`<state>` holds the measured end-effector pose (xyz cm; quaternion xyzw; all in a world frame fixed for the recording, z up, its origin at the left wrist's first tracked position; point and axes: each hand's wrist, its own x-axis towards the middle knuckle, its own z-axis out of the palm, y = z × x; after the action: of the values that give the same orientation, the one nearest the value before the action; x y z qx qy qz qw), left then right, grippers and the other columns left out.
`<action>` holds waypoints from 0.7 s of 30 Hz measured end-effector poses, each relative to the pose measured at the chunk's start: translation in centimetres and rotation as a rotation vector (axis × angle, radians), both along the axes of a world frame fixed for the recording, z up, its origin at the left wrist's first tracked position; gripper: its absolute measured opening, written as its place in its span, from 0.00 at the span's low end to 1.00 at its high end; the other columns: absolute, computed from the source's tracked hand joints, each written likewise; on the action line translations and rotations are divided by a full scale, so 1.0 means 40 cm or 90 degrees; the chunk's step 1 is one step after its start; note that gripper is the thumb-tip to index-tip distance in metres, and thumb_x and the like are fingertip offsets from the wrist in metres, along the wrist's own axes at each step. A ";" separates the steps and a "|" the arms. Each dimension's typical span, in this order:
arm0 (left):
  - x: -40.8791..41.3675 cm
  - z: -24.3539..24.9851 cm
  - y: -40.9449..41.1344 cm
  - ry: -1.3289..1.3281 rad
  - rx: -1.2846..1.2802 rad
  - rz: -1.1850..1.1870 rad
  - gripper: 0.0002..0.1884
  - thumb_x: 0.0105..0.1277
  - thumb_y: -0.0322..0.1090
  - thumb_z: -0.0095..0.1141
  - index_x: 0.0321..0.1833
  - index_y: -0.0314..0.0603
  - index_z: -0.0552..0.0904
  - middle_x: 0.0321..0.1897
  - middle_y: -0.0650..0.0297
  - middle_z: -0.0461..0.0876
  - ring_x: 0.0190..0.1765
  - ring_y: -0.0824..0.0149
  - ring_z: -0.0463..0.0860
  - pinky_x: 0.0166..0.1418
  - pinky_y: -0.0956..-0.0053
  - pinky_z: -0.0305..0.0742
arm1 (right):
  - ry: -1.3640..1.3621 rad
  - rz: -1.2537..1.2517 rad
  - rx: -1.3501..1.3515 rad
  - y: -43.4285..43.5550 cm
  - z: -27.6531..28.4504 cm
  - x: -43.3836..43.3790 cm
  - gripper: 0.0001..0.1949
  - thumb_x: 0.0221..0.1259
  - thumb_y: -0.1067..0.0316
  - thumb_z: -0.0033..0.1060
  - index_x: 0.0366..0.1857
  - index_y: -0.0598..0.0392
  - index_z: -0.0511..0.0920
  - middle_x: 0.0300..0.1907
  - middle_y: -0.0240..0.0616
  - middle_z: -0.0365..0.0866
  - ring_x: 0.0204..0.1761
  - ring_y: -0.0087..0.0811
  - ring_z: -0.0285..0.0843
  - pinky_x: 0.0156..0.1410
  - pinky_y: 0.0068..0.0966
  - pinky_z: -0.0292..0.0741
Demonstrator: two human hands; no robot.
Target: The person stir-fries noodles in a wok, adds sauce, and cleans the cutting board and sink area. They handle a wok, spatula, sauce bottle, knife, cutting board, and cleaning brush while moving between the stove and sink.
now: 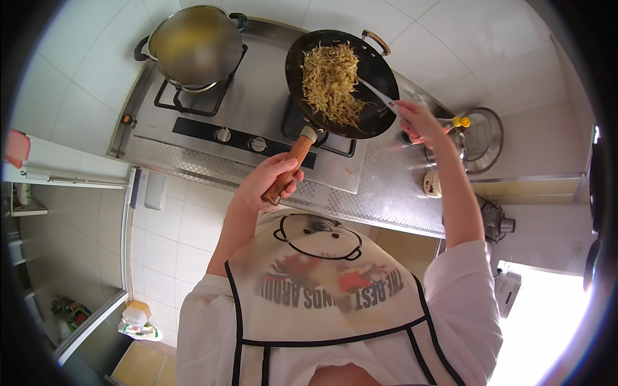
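Note:
My left hand (271,179) is closed around the wooden handle (301,149) of a black wok (379,103), over the right burner of a gas stove. Bean sprouts (330,82), browned in places, lie in a heap across the left and middle of the wok. In my right hand (419,120) is the handle of a grey spatula (379,91); its far end meets the sprouts and is hidden by them. The wok's small loop handle (376,42) points to the upper right.
A lidded steel pot (195,46) stands on the left burner (188,103). Right of the wok, behind my right forearm, are a yellow-capped bottle (461,122), a glass lid with a metal rim (497,140) and a cream jar (431,185). Two knobs (223,134) face me.

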<state>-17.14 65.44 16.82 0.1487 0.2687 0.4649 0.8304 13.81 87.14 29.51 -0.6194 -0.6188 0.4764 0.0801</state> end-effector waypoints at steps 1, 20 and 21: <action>-0.003 0.000 -0.005 0.005 -0.007 0.009 0.10 0.72 0.40 0.55 0.47 0.43 0.73 0.31 0.61 0.79 0.21 0.74 0.75 0.20 0.81 0.66 | -0.018 0.019 0.021 -0.056 0.004 -0.047 0.19 0.74 0.62 0.48 0.64 0.52 0.73 0.19 0.28 0.68 0.19 0.16 0.65 0.22 0.17 0.62; 0.003 0.002 -0.002 0.037 0.006 0.011 0.12 0.71 0.40 0.54 0.50 0.41 0.73 0.32 0.60 0.78 0.19 0.74 0.73 0.18 0.82 0.65 | -0.511 0.348 0.474 -0.077 0.115 -0.120 0.10 0.65 0.62 0.58 0.45 0.50 0.83 0.40 0.42 0.85 0.42 0.44 0.83 0.48 0.38 0.79; 0.005 0.008 0.001 0.040 0.003 0.008 0.13 0.71 0.40 0.54 0.50 0.41 0.73 0.33 0.60 0.78 0.19 0.74 0.73 0.18 0.82 0.65 | -0.509 0.416 0.513 -0.046 0.155 -0.130 0.10 0.63 0.61 0.60 0.43 0.50 0.83 0.40 0.40 0.86 0.43 0.42 0.83 0.49 0.37 0.78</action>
<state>-16.93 65.49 17.14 0.1635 0.2940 0.4659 0.8184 8.61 85.32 35.70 -0.4506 -0.8872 -0.0596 -0.0791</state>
